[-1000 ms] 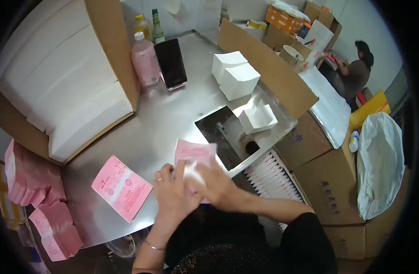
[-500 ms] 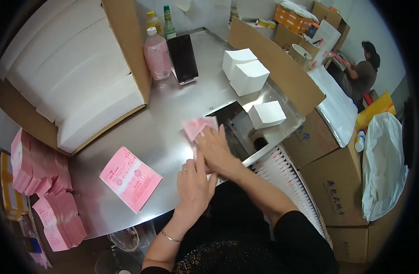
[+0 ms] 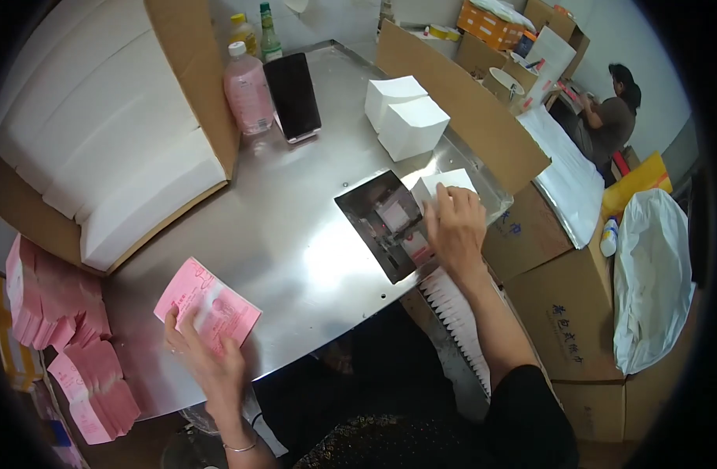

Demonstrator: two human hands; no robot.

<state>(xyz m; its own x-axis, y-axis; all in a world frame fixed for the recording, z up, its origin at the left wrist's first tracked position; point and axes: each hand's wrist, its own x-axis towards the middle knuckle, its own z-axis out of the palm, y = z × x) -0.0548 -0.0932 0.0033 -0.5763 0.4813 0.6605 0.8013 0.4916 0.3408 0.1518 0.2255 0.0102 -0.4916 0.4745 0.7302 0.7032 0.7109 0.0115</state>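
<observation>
One pink printed stack (image 3: 188, 285) is lying on the metal table (image 3: 296, 195), near its front edge; the left hand (image 3: 208, 359) is resting there, its fingers slightly parted across the top and closing on nothing that I am seeing. One white paper stack (image 3: 457, 177) is standing just right of a dark opening (image 3: 361, 205); the right hand (image 3: 458, 227) is bending its fingers over it, whether gripping I cannot tell. Progress, in my judgement: partway. One row of pale packets (image 3: 462, 322), too fine to count, is lying below the table edge, looking finished; pink and white stock is remaining in plenty. Also present: one whitish piece (image 3: 394, 213) and one pink piece (image 3: 415, 246), showing within the opening; two further white stacks (image 3: 413, 129), standing together beyond; two pink bundles (image 3: 55, 289), lying at left; one large carton (image 3: 188, 74), holding uncounted white paper (image 3: 108, 125); three bottles (image 3: 247, 94), standing behind; one dark-screened phone (image 3: 293, 98), leaning beside them; one other person (image 3: 615, 117), sitting at the back.
</observation>
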